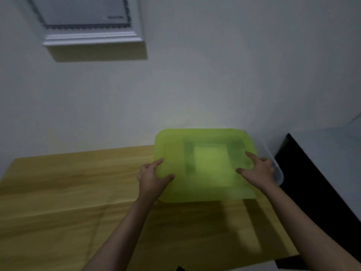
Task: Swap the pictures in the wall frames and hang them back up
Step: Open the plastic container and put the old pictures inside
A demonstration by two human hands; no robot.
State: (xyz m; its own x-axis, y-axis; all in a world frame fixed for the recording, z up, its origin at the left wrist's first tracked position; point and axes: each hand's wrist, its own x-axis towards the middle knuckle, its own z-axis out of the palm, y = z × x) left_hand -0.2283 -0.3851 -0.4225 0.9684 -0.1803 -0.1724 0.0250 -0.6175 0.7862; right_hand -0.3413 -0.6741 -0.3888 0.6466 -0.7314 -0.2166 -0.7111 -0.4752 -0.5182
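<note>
A translucent green lid (203,165) is held tilted above the far right part of the wooden table (68,192). My left hand (151,176) grips its left edge, thumb on top. My right hand (257,169) grips its right edge, fingers spread on top. A clear plastic box (276,169) shows under and to the right of the lid; its contents are blurred. A white wall frame (91,26) with a picture that has a dark patterned border hangs at the upper left.
The grey-white wall (214,65) stands right behind the table. A black and white piece of furniture (322,163) sits at the right, close to the table's edge.
</note>
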